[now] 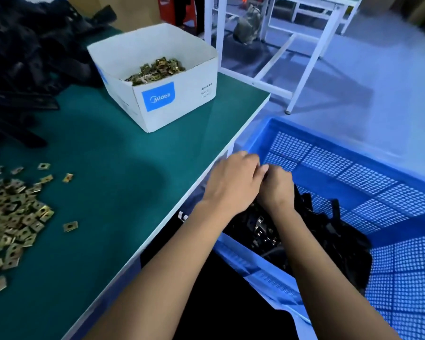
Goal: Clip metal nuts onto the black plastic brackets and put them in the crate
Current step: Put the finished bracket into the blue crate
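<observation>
My left hand and my right hand meet over the near left corner of the blue crate, fingers curled and touching each other. A black bracket pokes out from under my right hand, which grips it. My left hand's fingertips are blurred and hidden, so its hold is unclear. Below the hands, a pile of black brackets with metal nuts clipped on lies in the crate. Loose brass-coloured nuts are heaped on the green table at the left.
A white cardboard box holding more nuts stands at the back of the table. A heap of black brackets fills the far left. A white table frame stands on the floor beyond the crate.
</observation>
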Motion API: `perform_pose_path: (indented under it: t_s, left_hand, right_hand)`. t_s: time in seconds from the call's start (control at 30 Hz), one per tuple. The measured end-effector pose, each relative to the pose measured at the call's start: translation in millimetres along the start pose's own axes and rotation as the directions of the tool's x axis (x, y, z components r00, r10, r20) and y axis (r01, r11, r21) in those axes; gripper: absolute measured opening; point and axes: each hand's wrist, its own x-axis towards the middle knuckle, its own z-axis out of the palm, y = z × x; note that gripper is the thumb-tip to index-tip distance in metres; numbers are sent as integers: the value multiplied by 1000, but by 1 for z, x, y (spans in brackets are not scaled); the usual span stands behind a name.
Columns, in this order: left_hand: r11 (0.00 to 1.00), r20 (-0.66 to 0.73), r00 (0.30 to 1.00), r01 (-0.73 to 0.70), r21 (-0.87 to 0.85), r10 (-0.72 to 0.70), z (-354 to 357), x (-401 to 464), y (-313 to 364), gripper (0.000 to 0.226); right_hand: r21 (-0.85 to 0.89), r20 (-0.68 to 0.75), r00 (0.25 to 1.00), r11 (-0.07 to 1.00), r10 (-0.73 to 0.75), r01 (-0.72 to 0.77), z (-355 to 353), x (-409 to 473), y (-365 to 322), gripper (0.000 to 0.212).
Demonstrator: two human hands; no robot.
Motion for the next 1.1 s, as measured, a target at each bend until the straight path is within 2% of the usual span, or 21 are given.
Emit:
perform_pose_path:
  t_s: [0.07, 0.13, 0.2, 0.3, 0.4, 0.57, 0.63, 0.67, 0.73, 0.77, 0.8, 0.87, 0.9, 0.93, 0.97, 1.0, 1.1]
  left_hand:
    - [995, -195, 980, -62, -79, 45, -33, -2, 5, 32]
    - [979, -388, 918, -145, -143, 79, -65, -11, 4, 30]
    - [970, -546, 836, -178, -168, 59, -94, -24, -7, 30]
    - [976, -717, 696, -124, -177, -42, -132, -53, -43, 27]
    - [988, -807, 576, -2, -157, -127, -163, -93, -89, 26]
    - [969, -912, 351, 198, -149, -212, -214, -187, -163, 28]
    - [943, -935, 304, 324, -82, -185, -232, -234, -189, 28]
    - [924, -940, 306, 382, -26, -153, -237, -254, -200, 28]
    - [829, -946, 303, 554, 76, -115, -249, -302, -226, 23]
    - [769, -952, 280, 634, 83, -128, -254, -323, -240, 20]
    - [696, -957, 234, 716, 48, -174, -258, -344, -254, 17]
    - [524, -941, 104, 847, -86, -322, -267, -372, -275, 27]
    - [460, -919, 46, 875, -152, -391, -270, -382, -284, 33]
    - [428, -892, 16, 881, -201, -452, -273, -386, -291, 39]
    - [420, -861, 18, 878, -230, -509, -274, -386, -297, 44]
    - [429, -828, 55, 873, -231, -558, -274, -385, -300, 49]
    - [504, -701, 274, 852, -141, -659, -273, -379, -307, 56]
  right_hand:
    - [-80, -92, 987, 989, -134, 126, -29, -2, -41, 24]
    - [-12, -190, 948, 967, -254, 256, -50, -14, -86, 24]
    - [53, -230, 894, 912, -385, 407, -60, -31, -133, 25]
    - [79, -155, 818, 818, -554, 569, -51, -58, -197, 24]
    - [144, -36, 720, 709, -693, 690, -25, -84, -254, 27]
    - [210, 147, 419, 442, -896, 872, 29, -159, -348, 33]
    - [270, 221, 295, 349, -929, 897, 52, -194, -378, 28]
    - [283, 259, 233, 304, -937, 909, 61, -207, -389, 21]
    - [245, 357, 100, 196, -929, 949, 82, -238, -411, 4]
    - [210, 395, 46, 139, -917, 968, 91, -251, -420, 10]
    - [194, 434, -2, 92, -901, 977, 99, -262, -426, 22]
    - [218, 482, -57, 57, -874, 974, 112, -276, -434, 41]
    - [227, 488, -70, 49, -870, 973, 118, -281, -438, 45]
    - [224, 486, -70, 47, -871, 974, 125, -283, -440, 46]
    - [216, 479, -62, 49, -876, 975, 133, -284, -442, 48]
    - [204, 472, -42, 64, -881, 977, 139, -285, -445, 49]
    - [205, 397, 67, 160, -915, 966, 153, -288, -456, 51]
